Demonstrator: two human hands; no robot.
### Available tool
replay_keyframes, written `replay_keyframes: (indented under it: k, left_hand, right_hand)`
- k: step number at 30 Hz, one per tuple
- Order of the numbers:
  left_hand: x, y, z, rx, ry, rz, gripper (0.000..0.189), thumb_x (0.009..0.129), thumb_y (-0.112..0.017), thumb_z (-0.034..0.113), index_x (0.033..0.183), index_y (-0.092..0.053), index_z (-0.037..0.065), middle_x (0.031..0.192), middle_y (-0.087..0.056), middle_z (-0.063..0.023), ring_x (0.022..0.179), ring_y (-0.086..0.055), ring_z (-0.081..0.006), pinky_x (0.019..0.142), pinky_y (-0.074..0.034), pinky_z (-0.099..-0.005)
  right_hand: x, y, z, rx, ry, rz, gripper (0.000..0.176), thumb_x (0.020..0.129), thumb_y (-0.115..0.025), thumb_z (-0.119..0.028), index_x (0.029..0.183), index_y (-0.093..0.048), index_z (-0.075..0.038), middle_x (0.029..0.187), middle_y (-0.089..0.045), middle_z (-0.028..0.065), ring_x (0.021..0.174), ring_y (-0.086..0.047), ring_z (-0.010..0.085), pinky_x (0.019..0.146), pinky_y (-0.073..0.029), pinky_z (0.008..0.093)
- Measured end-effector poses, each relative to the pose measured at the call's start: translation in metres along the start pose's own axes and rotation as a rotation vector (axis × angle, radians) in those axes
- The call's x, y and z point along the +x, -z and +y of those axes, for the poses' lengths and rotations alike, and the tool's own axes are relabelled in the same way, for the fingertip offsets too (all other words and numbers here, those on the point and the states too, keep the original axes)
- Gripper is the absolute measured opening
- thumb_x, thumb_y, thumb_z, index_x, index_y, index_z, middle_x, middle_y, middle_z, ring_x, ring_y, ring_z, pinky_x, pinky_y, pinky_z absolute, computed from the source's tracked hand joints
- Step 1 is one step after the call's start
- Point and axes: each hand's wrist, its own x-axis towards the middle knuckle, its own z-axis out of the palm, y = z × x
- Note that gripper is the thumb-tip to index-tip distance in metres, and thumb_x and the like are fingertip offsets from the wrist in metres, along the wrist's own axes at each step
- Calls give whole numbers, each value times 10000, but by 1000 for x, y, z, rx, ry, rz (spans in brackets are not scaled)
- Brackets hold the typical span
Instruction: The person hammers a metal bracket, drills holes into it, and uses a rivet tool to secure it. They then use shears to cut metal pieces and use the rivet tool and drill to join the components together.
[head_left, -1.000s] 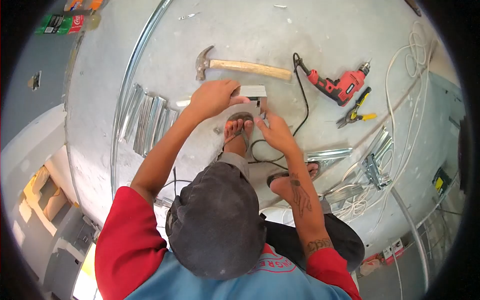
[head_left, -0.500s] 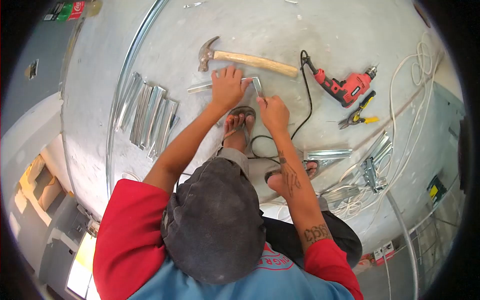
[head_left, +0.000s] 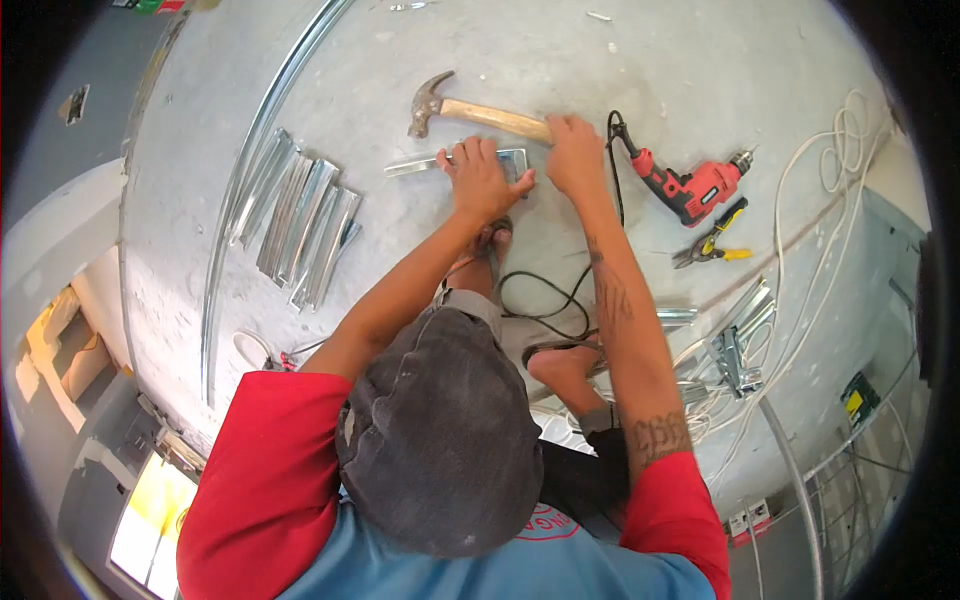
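My left hand point(head_left: 482, 182) holds a bent galvanized metal channel point(head_left: 410, 167) against the concrete floor, thumb stretched to the right. The channel's folded end point(head_left: 518, 160) shows between the thumb and fingers. Its middle is covered by the hand. My right hand point(head_left: 578, 155) is closed around the end of the wooden handle of a claw hammer point(head_left: 490, 115). The hammer lies on the floor just beyond the channel, its rusty head to the left.
Cut metal channels point(head_left: 300, 225) lie at the left beside a long metal track point(head_left: 240, 170). To the right are a red corded drill point(head_left: 690, 190), yellow-handled snips point(head_left: 712, 242) and a white cable point(head_left: 800, 270). A black cord point(head_left: 540, 285) loops near my feet.
My right hand has left the channel's folded end and moved up to the hammer handle, taking hold of it. My left hand stays on the channel, whose end is folded further back.
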Motion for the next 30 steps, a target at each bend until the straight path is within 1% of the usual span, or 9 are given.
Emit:
replay_keyframes:
  k: [2,6,10,14,19,21,26,29,30]
  left_hand:
    - [4,2,0,1,9,-6,772,714,-717,637,1112,-522,5,1163,-488,-154,1166,-413,-366,1077,-168,-684]
    - [3,-2,-4,17,-18,35,776,715,-717,634,1113,-520,-2,1164,-486,-157,1170,-412,-364,1074,-176,-666]
    - [1,-3,-6,-11,-36,46,789,715,-713,639,1118,-523,-12,1166,-488,-159,1154,-426,-367,1067,-180,-653]
    - [5,0,-9,-41,-19,52,774,712,-717,634,1095,-538,-14,1149,-493,-151,1142,-435,-368,1063,-186,-644]
    - [0,0,-9,-90,-50,71,724,709,-729,598,1068,-560,-7,1148,-505,-142,1140,-432,-360,1065,-191,-633]
    - [3,-1,-10,-101,-46,61,723,708,-729,595,1076,-560,-4,1151,-504,-141,1142,-428,-357,1066,-189,-633]
    - [5,-2,-12,-91,-39,99,717,705,-731,587,1085,-558,4,1141,-499,-136,1141,-424,-352,1070,-184,-632]
    - [-1,-3,-8,-108,-38,67,730,703,-726,594,1098,-560,2,1143,-494,-135,1142,-420,-351,1070,-183,-630]
    - [1,-3,-8,-87,-34,48,733,706,-722,600,1099,-563,3,1153,-492,-136,1143,-417,-349,1069,-185,-629]
  right_hand:
    - [17,-15,7,-134,155,-204,261,807,-601,-75,1067,-626,-56,1128,-629,181,1045,-595,373,874,-503,475]
    - [42,-19,16,-104,268,-371,225,806,-627,-130,1012,-608,-41,1088,-640,188,998,-628,379,833,-518,477]
    - [57,51,-23,-91,87,-468,366,799,-687,-352,949,-603,-28,924,-688,190,859,-678,406,744,-533,510]
    - [0,96,-23,-34,-127,-443,583,862,-650,-589,955,-625,-13,773,-687,208,784,-686,425,679,-528,512]
    - [-112,110,-7,362,-347,-552,515,977,-565,-517,917,-613,-7,653,-593,173,601,-610,304,589,-475,424]
    - [-135,104,-19,459,-459,-441,471,1001,-553,-460,883,-612,-8,624,-544,132,559,-526,237,562,-446,392]
    - [-162,78,-5,529,-644,-420,445,1022,-522,-393,830,-603,1,640,-573,98,574,-536,172,567,-445,344]
    - [-178,84,-16,672,-693,-276,404,1019,-538,-381,906,-611,1,632,-578,57,584,-566,148,567,-459,304]
    - [-171,89,-29,872,-657,-160,361,1015,-551,-352,961,-600,1,620,-570,48,578,-579,143,547,-464,289]
